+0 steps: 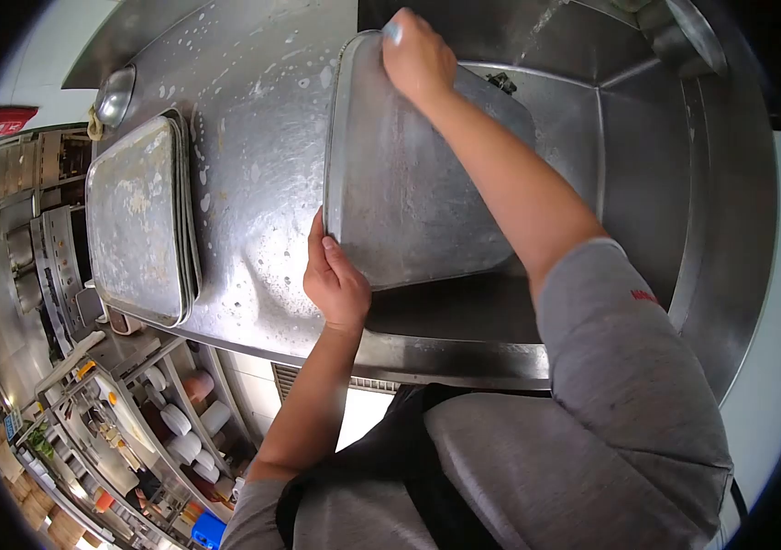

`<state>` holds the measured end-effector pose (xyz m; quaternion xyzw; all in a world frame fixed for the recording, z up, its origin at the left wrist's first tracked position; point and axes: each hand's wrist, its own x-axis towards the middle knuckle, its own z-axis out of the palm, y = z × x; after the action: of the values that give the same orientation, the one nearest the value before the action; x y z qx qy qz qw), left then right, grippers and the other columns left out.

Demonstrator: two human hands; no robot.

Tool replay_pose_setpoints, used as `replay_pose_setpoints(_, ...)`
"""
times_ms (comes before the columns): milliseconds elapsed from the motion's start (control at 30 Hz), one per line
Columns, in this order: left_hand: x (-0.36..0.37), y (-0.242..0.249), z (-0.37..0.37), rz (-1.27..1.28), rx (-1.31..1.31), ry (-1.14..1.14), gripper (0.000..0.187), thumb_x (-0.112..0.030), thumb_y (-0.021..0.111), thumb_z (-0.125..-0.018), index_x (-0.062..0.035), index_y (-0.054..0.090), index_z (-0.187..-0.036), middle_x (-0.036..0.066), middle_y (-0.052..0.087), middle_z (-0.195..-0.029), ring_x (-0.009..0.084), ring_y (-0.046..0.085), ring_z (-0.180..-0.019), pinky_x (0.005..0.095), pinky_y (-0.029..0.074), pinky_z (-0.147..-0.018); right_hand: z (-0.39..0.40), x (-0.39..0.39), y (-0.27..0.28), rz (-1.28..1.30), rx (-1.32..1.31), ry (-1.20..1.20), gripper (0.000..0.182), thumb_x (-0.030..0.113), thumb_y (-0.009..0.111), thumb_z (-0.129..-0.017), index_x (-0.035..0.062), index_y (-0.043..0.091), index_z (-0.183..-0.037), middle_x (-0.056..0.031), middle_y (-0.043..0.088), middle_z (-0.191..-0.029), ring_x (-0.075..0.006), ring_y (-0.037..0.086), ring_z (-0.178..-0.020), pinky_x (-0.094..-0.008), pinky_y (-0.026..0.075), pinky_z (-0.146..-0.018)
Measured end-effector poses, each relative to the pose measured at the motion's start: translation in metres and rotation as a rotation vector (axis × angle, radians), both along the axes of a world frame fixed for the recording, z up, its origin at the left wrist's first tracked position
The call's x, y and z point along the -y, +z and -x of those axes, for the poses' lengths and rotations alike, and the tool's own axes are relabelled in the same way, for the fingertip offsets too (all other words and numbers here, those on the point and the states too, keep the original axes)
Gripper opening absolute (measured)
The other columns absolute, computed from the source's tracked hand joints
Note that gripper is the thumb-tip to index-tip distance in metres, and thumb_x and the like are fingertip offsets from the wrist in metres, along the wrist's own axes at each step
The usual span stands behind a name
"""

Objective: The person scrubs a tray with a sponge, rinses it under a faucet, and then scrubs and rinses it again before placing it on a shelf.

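Observation:
A large metal baking tray [418, 183] lies tilted across the edge of a steel sink [647, 174], partly over the counter. My left hand [337, 286] grips its near left rim, thumb on the face and fingers behind the edge. My right hand [420, 60] is closed at the far left corner of the tray, pressed against its surface. Something small and pale blue shows at the fingers of that hand; what it is, I cannot make out.
On the wet steel counter [253, 137] at left stands a stack of several baking trays [138, 220]. A metal bowl [115, 95] sits behind them. Shelves with white dishes [175, 419] stand below left. Part of a metal vessel [693, 37] shows at top right.

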<state>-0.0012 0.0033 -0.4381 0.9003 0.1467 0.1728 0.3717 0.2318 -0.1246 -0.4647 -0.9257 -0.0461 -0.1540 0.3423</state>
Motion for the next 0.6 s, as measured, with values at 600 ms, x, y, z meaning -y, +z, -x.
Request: replay_pose_setpoints(600, 0.011, 0.017, 0.003, 0.167, -0.16, 0.027, 0.04, -0.021, 0.051, -0.101, 0.007, 0.051, -0.13, 0.016, 0.065, -0.112, 0.0194, 0.06, -0.098, 0.0296, 0.047, -0.087, 0.078, 0.014, -0.036, -0.145, -0.004, -0.103, 0.029, 0.02, 0.071, -0.076, 0.0119, 0.057, -0.1, -0.0115, 0.067, -0.093, -0.0339, 0.066, -0.088, -0.0494, 0.051, -0.073)
